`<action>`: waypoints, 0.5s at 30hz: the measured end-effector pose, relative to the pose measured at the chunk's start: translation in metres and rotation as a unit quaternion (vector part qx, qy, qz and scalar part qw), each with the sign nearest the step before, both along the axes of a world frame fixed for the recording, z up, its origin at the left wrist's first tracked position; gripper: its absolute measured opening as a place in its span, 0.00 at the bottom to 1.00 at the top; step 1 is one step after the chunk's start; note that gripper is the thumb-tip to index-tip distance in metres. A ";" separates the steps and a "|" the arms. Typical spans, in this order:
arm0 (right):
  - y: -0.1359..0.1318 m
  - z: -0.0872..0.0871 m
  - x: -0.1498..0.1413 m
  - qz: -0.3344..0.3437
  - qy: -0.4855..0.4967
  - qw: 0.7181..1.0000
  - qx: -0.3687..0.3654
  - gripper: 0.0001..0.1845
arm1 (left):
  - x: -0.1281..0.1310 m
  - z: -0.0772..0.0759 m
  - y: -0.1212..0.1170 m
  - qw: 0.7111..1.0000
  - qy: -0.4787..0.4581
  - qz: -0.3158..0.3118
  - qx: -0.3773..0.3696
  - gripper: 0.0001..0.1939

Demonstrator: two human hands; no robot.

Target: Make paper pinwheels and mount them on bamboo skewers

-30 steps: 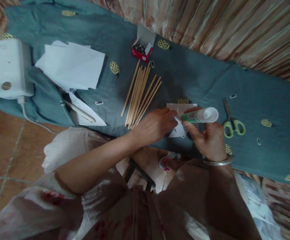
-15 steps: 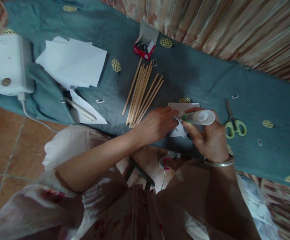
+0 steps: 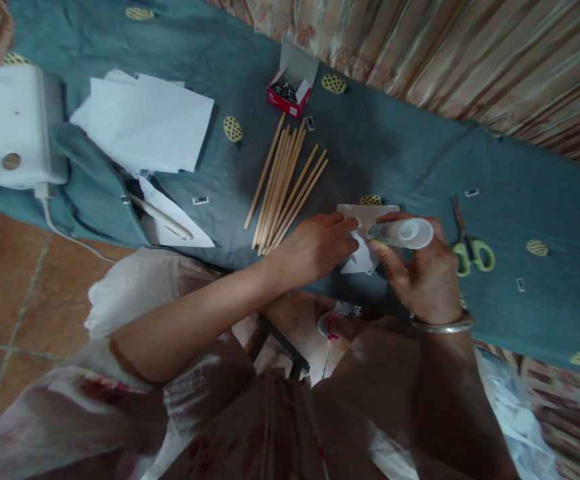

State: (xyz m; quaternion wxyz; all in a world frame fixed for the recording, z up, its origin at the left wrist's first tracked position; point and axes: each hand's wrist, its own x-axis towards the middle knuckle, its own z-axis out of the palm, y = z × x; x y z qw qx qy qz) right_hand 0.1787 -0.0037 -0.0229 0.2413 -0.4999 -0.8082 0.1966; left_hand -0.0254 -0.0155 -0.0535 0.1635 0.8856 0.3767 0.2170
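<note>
Currently | right fingers (image 3: 389, 259) clasp tube (image 3: 401, 233) | left fingers (image 3: 345, 225): unclear | axis crosswise (white end (image 3: 419, 233) rightward)

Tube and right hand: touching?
Touching. The head view shows the right hand closed around the tube, with no gap between them.

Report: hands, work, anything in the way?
Right hand grips white-and-green cylindrical tube. Left hand on white paper sheet. Both hands partly cover paper; green-handled metal scissors lie beside right hand.
</note>
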 end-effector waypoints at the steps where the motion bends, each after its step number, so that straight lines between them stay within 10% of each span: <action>1: 0.000 0.001 0.000 -0.016 0.016 1.000 -0.004 0.14 | 0.000 0.001 0.000 1.000 -0.001 -0.001 -0.003 0.14; 10: 0.011 -0.007 0.005 -0.151 0.336 0.924 -0.103 0.08 | -0.001 0.011 0.002 0.999 0.024 0.006 -0.046 0.15; 15: 0.012 -0.008 0.002 -0.174 0.479 0.838 -0.194 0.09 | -0.006 0.013 0.003 0.988 -0.099 0.059 -0.101 0.21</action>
